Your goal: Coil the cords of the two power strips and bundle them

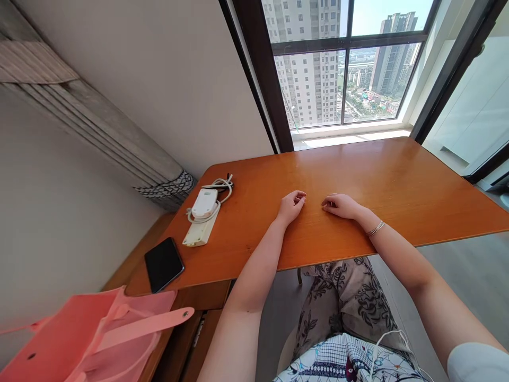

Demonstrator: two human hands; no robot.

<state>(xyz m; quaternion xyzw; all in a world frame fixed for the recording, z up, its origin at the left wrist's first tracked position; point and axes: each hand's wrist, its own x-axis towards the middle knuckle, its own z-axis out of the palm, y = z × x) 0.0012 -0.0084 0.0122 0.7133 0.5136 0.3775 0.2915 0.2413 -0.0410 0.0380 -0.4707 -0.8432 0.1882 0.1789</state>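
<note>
My left hand (292, 206) rests on the orange-brown wooden table (350, 170), its fingers loosely curled in and the thumb close to them. Across a small gap lies my right hand (340, 206), also on the tabletop with its fingers bent inward and held together. No object shows in either hand. Thin bangles (376, 228) circle my right wrist. To the left of my hands sits a white power strip (202, 232) with a white charger (205, 202) and a coiled white cable (226, 195) on it.
A black phone (164, 264) lies at the table's left front corner. Below it, a pink bag (83, 334) with a strap stands by a wooden drawer unit (207, 297). Behind the table are a window (345, 48) and a tied grey curtain (119, 132).
</note>
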